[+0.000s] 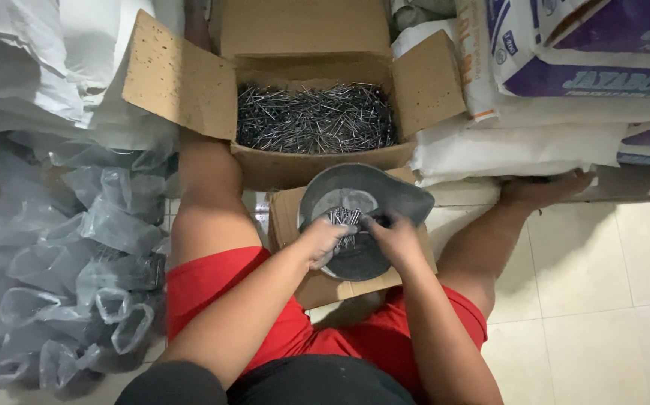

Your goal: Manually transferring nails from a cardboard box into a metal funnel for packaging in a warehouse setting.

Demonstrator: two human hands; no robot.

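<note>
A small bunch of nails [345, 218] is gripped between the left hand [323, 240] and right hand [394, 235] over the grey metal scoop [385, 193], so steady, even gathering is judged necessary.

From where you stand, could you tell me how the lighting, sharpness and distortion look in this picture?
Head view: even, soft light, with no harsh glare on the nails in the cardboard box; the left hand and right hand are slightly soft over the grey metal pan; the clear plastic bags at the left edge look hazy; wide-angle stretch toward the borders.
</note>
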